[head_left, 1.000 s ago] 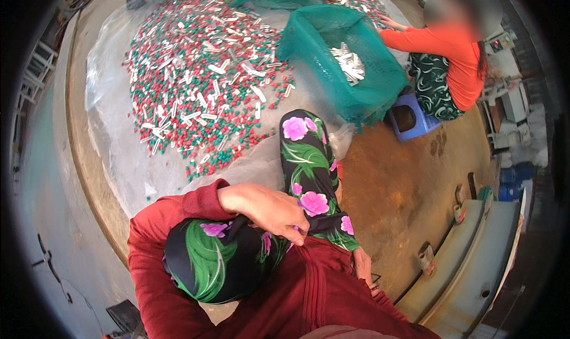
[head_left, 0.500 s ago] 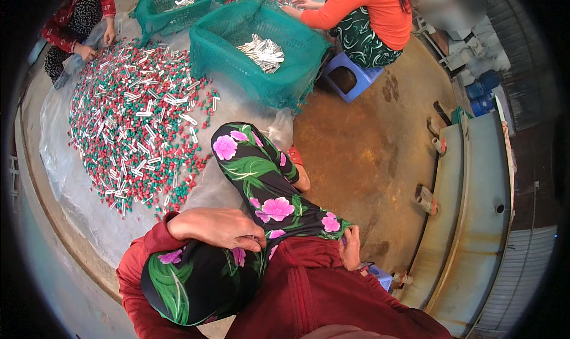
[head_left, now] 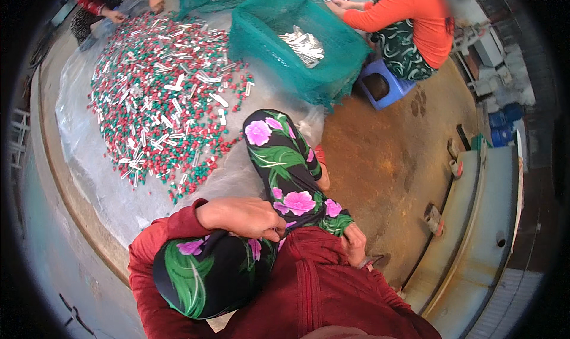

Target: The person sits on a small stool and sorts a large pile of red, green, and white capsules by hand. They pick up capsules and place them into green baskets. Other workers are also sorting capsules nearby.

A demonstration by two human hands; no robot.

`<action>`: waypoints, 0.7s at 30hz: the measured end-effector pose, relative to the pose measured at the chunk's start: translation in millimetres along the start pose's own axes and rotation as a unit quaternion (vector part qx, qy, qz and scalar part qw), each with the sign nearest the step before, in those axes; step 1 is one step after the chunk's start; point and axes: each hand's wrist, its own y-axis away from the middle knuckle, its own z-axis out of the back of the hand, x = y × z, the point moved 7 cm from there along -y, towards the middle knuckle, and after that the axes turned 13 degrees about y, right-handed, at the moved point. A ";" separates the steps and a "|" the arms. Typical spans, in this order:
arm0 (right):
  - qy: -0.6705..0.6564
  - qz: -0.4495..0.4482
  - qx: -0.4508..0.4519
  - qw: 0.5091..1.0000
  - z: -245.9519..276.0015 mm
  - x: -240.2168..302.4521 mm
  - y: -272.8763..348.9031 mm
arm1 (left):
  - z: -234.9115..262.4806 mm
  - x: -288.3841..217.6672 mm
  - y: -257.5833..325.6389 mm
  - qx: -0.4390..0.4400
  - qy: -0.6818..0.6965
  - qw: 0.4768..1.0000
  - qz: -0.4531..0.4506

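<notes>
Shifted rightward in view, the red-and-green pile [head_left: 169, 95] lies inside the left edge of the plastic sheet [head_left: 77, 131], ahead-left of the nearer left hand [head_left: 244, 216]. Both it and the right hand [head_left: 354, 244] touch the floral trousers [head_left: 276, 161]; whether either grip clenches cloth, I cannot tell.

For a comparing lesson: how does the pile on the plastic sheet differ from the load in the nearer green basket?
Colour: the pile mixes small red and green pieces with white strips, while the basket load looks all white. Spread: the pile covers a wide patch of the plastic sheet; the basket load is one small heap inside the nearer green basket. Shared: both include narrow white strips.
</notes>
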 end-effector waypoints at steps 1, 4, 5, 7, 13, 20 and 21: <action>0.009 -0.023 0.011 1.000 -3.7 -3.9 -0.8 | -0.5 -0.7 0.6 0.011 -0.006 1.000 0.000; -0.003 -0.009 0.007 1.000 -10.3 -7.3 -9.4 | 1.3 -3.7 -0.3 0.028 -0.005 0.999 0.027; 0.001 0.000 0.008 1.000 -14.5 -4.9 -13.6 | 1.1 -1.5 1.0 0.029 -0.013 0.999 0.032; -0.031 -0.026 0.025 0.999 -17.9 -1.9 -16.4 | -1.5 -1.2 3.0 0.032 -0.009 0.999 0.035; 0.022 -0.005 0.032 0.999 7.6 -17.9 -4.3 | 0.8 1.7 3.0 0.021 -0.003 0.996 0.081; -0.002 0.057 0.192 0.980 35.8 -9.1 12.0 | -6.5 1.4 9.2 -0.017 -0.050 0.998 0.035; -0.018 0.090 0.168 0.981 34.6 0.5 12.2 | -8.7 2.4 8.8 -0.004 -0.061 0.997 0.041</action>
